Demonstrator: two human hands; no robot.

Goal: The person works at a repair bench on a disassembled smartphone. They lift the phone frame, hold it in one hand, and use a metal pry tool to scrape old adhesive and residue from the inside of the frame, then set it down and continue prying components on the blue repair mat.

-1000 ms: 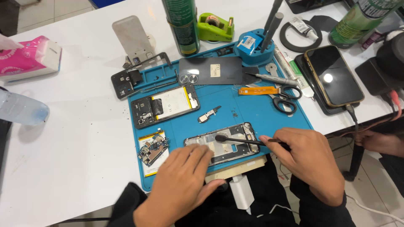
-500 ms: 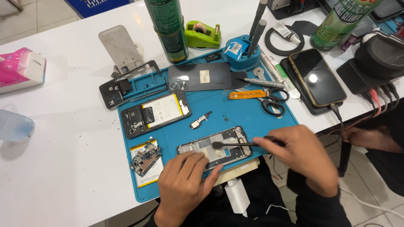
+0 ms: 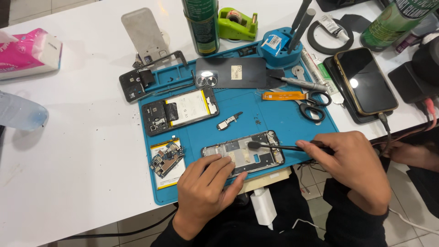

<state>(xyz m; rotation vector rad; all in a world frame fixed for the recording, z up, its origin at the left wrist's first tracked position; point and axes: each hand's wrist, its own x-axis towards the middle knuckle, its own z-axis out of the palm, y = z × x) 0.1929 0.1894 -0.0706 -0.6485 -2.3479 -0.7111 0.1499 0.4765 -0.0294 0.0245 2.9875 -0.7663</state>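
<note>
Left hand [image 3: 206,190] presses fingers flat on the phone frame [image 3: 243,153], near edge of the blue mat [image 3: 283,119]. Right hand [image 3: 354,167] is closed around a brush [image 3: 279,147], whose tip sits left of it, over the frame's long left-right axis.

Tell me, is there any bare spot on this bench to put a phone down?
Yes: the white table left of the blue mat lies bare between the pink tissue pack, the plastic bottle and the front edge. The mat and the right side, around the scissors and the black phone, are crowded.
</note>
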